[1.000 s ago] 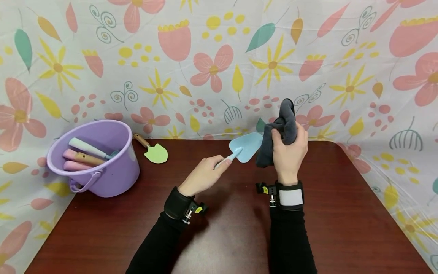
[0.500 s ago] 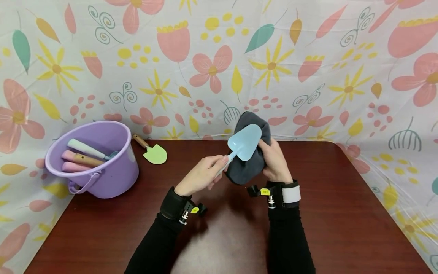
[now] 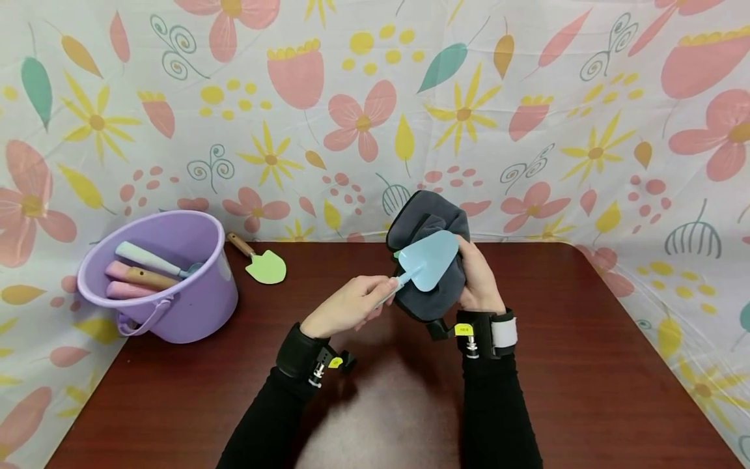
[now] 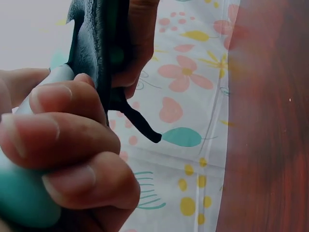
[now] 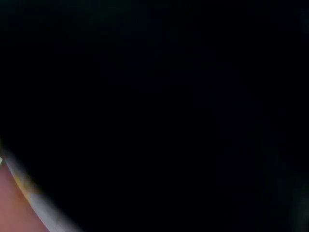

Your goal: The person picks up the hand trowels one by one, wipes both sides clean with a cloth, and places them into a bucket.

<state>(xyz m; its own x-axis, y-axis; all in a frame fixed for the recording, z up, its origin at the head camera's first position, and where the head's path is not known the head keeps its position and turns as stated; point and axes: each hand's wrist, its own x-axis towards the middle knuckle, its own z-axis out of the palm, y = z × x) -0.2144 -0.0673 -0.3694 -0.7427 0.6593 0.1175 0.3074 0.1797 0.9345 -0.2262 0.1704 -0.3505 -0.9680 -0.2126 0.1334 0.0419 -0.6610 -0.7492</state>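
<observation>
My left hand [image 3: 350,306] grips the pale handle of a light blue toy trowel [image 3: 430,260], blade raised above the table. My right hand [image 3: 477,277] holds a dark grey cloth [image 3: 423,218] cupped behind and under the blade, the cloth touching it. In the left wrist view my curled fingers [image 4: 72,150] wrap the teal handle [image 4: 24,198], with the dark cloth [image 4: 94,43] just beyond. The right wrist view is almost wholly dark, covered by the cloth [image 5: 169,96].
A lilac bucket [image 3: 193,299] stands at the left of the brown table [image 3: 586,378], with several pastel tool handles [image 3: 143,264] inside. A green toy spade with a wooden handle [image 3: 262,262] lies behind it. A flowered sheet [image 3: 586,130] backs the table.
My right hand brought the cloth down from beside the trowel and wrapped it behind the blade. The blade has tilted and shifted slightly right and lower against the cloth.
</observation>
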